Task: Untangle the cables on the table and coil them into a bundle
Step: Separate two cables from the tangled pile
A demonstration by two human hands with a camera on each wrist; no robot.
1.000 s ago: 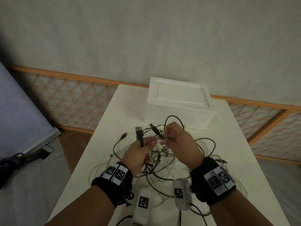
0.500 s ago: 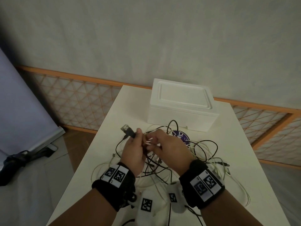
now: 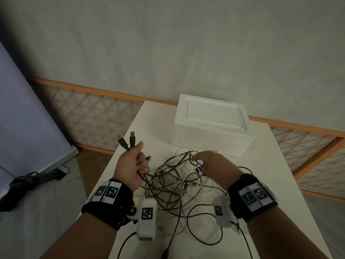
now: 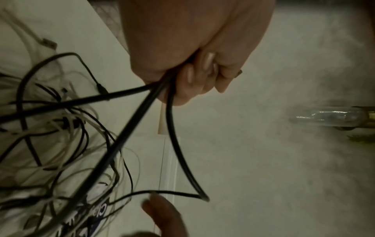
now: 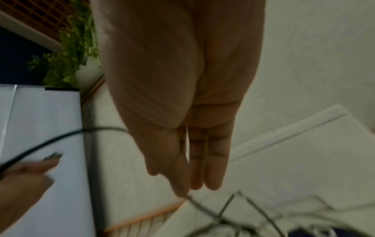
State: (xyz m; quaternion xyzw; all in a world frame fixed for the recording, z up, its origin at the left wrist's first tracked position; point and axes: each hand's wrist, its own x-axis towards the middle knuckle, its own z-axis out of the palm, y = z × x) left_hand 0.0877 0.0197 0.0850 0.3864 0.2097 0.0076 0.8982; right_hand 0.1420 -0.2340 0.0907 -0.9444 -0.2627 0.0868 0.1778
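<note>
Writing: purple label (image 3: 199,164) under the tangle, letters unreadable.
Cables: black and white tangle (image 3: 173,182) on the worktop (image 3: 270,165); count indeterminable.
Left hand (image 3: 130,165): fist gripping black cables, two USB plugs (image 3: 127,140) protruding above.
Right hand (image 3: 214,165): fingers straight, together, fingertips at the tangle.
Foam box (image 3: 212,126): one, behind.

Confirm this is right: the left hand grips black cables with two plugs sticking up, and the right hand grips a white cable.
Wrong on the right hand: the right wrist view shows its fingers straight, gripping nothing. The left hand does grip the black cables, plugs up.
</note>
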